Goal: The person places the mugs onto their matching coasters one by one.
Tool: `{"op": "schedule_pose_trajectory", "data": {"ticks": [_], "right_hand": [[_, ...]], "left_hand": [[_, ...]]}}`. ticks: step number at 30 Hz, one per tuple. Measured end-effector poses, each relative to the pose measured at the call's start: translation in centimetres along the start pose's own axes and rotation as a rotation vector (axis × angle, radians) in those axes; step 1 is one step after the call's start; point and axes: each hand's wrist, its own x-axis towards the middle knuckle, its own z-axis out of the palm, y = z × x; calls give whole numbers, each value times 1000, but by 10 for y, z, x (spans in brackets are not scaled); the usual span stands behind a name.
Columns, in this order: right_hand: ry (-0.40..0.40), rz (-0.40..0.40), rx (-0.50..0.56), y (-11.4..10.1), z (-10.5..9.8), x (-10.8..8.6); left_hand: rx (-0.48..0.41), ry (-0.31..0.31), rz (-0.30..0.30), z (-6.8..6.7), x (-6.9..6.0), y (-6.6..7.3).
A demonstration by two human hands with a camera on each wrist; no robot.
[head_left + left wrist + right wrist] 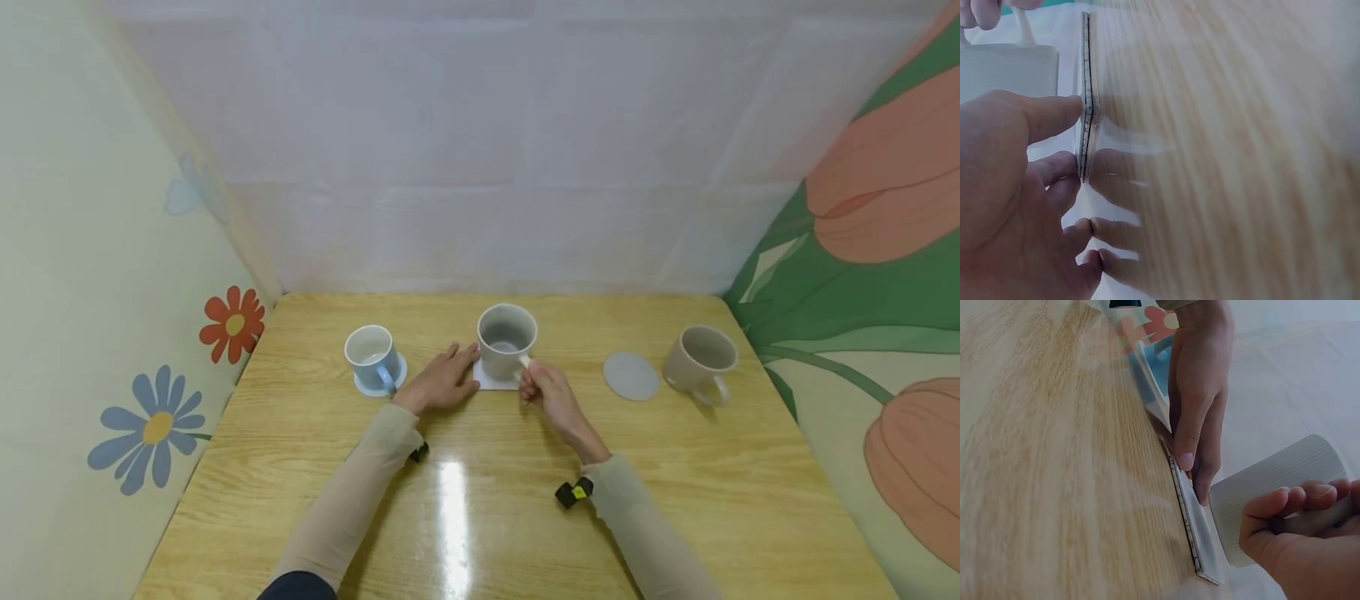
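Observation:
My right hand (553,400) grips the handle of a ribbed, whitish mug (495,363). In the right wrist view, this mug (1272,475) looks tilted, and the left wrist view shows a small gap between it and the square white coaster (491,383) below. My left hand (444,382) rests on the table to the left, fingers mostly straight. Its thumb (1054,117) and index finger touch the edges of the coaster (1087,87). The right wrist view also has the coaster (1192,531) nearly edge-on, flat on the table.
To the left, a blue mug (367,373) stands on a round pale coaster (401,375). At right lie a round grey coaster (632,377) and a beige mug (686,371) on the bare wooden table (525,517). A white cloth wall (487,233) rises behind.

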Motion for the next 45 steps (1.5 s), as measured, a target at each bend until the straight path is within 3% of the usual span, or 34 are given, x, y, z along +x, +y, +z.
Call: {"op": "schedule_pose_trajectory", "data": {"ticks": [14,26,35,45], "right_hand": [[36,31,-21,2,3,-1],[66,24,-31,7,3,0],[74,32,-218,7,3,-4],[35,78,-283,4,-5,-5]], "left_hand": [[-5,-26,-33,-2,1,2],[-29,-7,-25,-3,1,4],[-45,17,-19,0,2,-1],[-19,37,33,1,3,0]]}}
